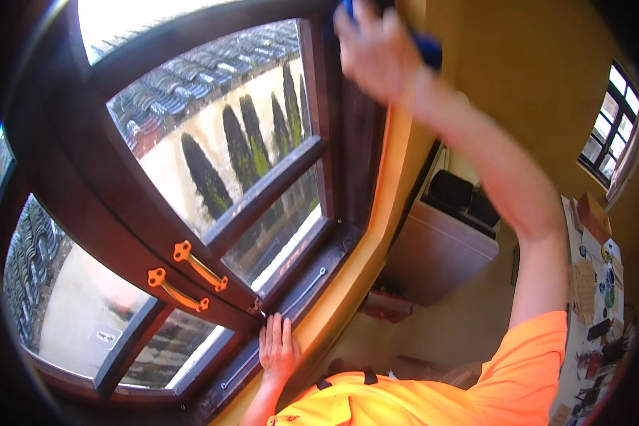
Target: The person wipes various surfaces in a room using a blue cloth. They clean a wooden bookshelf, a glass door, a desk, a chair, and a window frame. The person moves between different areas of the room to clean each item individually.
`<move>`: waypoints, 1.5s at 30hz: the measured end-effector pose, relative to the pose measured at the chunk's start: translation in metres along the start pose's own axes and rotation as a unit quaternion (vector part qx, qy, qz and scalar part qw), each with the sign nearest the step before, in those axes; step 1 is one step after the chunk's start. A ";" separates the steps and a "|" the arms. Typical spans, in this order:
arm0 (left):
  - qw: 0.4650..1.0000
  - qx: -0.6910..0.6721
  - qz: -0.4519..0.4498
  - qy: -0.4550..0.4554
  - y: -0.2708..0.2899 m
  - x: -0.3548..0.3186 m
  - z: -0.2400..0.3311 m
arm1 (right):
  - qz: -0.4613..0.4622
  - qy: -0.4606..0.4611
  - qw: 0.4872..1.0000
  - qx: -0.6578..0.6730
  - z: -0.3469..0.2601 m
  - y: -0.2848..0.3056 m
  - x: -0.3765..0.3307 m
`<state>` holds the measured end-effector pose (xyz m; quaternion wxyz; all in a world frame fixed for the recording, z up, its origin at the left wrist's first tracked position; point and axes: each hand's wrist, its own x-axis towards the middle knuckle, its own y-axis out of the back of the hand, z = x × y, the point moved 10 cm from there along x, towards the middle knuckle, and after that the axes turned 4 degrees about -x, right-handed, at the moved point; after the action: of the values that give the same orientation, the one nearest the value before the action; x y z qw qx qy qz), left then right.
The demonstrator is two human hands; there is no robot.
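Cloth (422,46), blue, in right hand (376,50) grip, against window frame (348,121).

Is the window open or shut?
Shut: both sashes of the window meet at the middle, their orange handles side by side.

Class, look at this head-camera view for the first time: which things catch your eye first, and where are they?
A dark wooden window fills the left, with two bright orange handles on its frame. At the top, the raised right hand presses a blue cloth to the frame. Below, the left hand rests flat on the sill.
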<state>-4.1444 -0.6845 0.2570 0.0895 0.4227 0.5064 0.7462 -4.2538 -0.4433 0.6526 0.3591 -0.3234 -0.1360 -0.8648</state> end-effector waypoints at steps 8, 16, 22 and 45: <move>1.000 -0.014 0.002 -0.016 -0.010 0.005 0.007 | -0.281 0.167 0.917 0.230 -0.271 -0.017 -0.252; 1.000 -0.028 0.003 -0.004 -0.011 0.004 0.002 | -0.364 0.255 0.851 0.281 -0.289 -0.022 -0.276; 1.000 -0.019 0.012 0.000 -0.007 0.004 0.002 | -0.216 0.125 0.930 0.271 -0.218 -0.015 -0.226; 1.000 -0.009 0.018 -0.006 -0.010 0.006 0.005 | -0.263 -0.177 0.692 0.649 -0.249 -0.027 -0.236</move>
<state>-4.1473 -0.6729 0.2527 0.0827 0.4350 0.4919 0.7497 -4.2622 -0.4147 0.3100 0.2068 -0.1078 -0.8039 -0.5471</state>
